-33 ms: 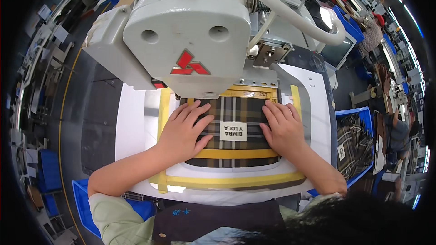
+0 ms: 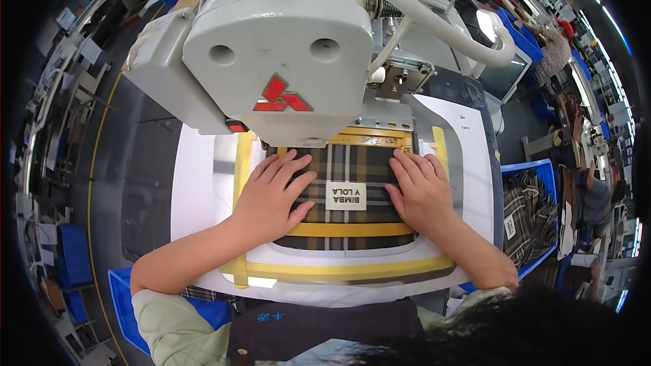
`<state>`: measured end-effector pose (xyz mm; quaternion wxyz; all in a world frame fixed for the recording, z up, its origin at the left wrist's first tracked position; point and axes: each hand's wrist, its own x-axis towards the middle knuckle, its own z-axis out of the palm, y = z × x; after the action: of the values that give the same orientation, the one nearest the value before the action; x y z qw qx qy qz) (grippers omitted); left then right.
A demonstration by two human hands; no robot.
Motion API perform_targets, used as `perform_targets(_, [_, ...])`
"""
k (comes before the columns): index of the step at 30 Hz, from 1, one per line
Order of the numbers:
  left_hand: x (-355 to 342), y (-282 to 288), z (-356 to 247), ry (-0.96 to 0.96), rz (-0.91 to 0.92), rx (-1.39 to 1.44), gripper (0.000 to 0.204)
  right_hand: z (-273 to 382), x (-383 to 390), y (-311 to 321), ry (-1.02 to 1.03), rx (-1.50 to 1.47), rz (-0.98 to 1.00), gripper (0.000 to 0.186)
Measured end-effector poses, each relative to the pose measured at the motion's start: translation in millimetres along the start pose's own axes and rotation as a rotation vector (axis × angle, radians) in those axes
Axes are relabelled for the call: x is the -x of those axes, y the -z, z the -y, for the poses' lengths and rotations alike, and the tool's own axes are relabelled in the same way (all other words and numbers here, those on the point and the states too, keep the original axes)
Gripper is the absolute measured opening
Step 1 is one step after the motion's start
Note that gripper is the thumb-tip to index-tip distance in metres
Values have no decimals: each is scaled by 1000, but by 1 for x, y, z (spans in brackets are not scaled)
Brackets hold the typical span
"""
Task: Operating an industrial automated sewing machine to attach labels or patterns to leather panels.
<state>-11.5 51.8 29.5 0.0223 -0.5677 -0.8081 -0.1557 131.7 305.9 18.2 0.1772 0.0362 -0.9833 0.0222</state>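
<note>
My left hand lies palm down with its fingers spread over the left side of a dark plaid fabric panel. On the panel's right edge rests my right hand, also flat with fingers apart. Between them, a small white label with dark lettering sits on the plaid. A yellow strip crosses the panel below the label. Around the panel is a clear and white template edged with yellow tape. The white head of a sewing machine hangs over the far edge and hides its needle area.
A blue bin at the right holds more plaid pieces. Another blue bin stands at the lower left. A metal bracket and a thick white hose flank the machine head. People sit at far-right benches.
The machine head, template, panel and my hands appear very slightly farther left. Both hands keep the same flat pose.
</note>
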Motion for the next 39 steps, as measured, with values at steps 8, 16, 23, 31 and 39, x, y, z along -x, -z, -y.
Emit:
perform_targets(8, [-7,0,-5,29,31,-9,46,-16,0,-2,55,-31,10,42])
perform_targets(16, [-10,-1,-12,101,76,-53,49,-20,-4,-8,100,-57,51,43])
perform_targets(23, [-17,-5,-15,97,68,-18,51,-15,-9,-20,176,-81,23,39])
perform_targets(31, [-18,-11,-16,2,55,-14,49,11,-21,-27,219,-104,7,37])
perform_targets(39, [-3,-12,-4,20,19,11,51,37,-38,-34,263,-192,-15,37])
